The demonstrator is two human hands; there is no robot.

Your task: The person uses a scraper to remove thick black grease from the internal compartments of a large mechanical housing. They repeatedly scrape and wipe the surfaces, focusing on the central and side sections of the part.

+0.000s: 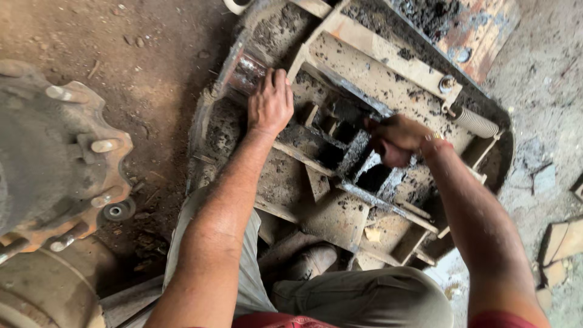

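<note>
**Greasy steel frame, two hands in**

Near me, knees. Left hand (270, 103) lies flat, fingers together, on the dirty metal frame (358, 79) on the ground ahead. Right hand (395, 140) is curled around a blackened crossbar (355, 152). Looks heavy, stiff, slippery; grab the ribs. Spring (477, 121) beyond.

Single head-worn view, looking steeply down from above the person's own knees, close over both forearms, a dirt-caked metal frame (364, 121) filling the centre, dirt floor (152, 54) and wheel hub (54, 158) at left edge
</note>
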